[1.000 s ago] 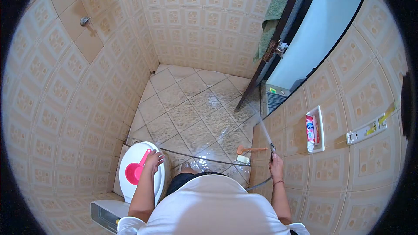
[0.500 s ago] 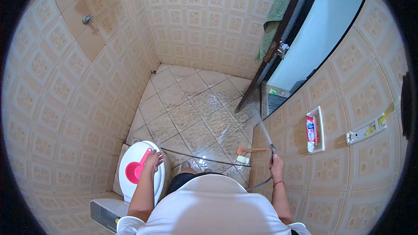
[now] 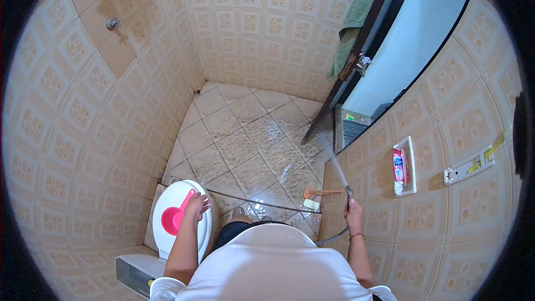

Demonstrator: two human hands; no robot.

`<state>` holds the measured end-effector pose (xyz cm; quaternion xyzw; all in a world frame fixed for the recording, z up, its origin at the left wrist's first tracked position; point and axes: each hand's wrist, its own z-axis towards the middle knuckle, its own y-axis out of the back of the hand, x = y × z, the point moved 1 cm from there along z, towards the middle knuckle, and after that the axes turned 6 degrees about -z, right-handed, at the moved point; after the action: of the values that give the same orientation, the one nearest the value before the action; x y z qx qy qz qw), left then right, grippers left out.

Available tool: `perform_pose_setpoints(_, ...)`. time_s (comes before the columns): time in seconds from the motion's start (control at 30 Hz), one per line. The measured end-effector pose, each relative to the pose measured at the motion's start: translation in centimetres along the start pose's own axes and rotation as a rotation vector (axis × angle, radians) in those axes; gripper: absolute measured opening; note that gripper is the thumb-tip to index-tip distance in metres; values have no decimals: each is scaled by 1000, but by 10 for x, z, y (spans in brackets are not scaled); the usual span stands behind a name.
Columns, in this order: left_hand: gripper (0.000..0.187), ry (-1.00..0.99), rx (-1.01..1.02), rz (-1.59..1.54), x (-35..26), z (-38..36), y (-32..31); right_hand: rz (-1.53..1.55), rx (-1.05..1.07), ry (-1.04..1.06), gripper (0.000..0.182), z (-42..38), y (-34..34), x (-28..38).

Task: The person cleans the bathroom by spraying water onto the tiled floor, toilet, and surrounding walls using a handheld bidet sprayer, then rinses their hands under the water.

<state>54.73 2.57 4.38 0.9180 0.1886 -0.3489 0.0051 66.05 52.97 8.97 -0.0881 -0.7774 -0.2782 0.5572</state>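
Observation:
My right hand (image 3: 353, 215) is wrapped round a bidet sprayer (image 3: 349, 191), and a jet of water (image 3: 337, 165) shoots from its head toward the foot of the door. The sprayer's grey hose (image 3: 333, 238) curves down behind my shirt. Over the white toilet lid (image 3: 177, 189), my left hand (image 3: 197, 206) has its fingers stretched out. Right beside it a pink dipper (image 3: 172, 221) lies on the lid, its handle passing next to my fingers.
A wooden-handled brush (image 3: 325, 192) and a white block (image 3: 311, 204) lie on the wet tiled floor (image 3: 239, 150). A dark hose (image 3: 262, 204) crosses the floor. The door (image 3: 348, 69) stands ajar, a green towel (image 3: 356, 14) over it. A wall soap dish (image 3: 410, 167) holds packets.
Almost nothing differs. Both hands keep their places while water still sprays from the sprayer; the view has shifted very slightly.

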Motion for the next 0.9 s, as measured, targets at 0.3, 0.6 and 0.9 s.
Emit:
perform_pose_setpoints(0.3,62,-4,-5,-13,3,-2,7,-43,20,43,35,1,-1,-6)
perform_pose_setpoints(0.6,60,15,-27,-25,9,-4,11,20,28,44,34,1,-2,-2)
perform_pose_setpoints(0.9,58,0,-15,-50,12,0,8,-11,6,33,34,1,3,-4)
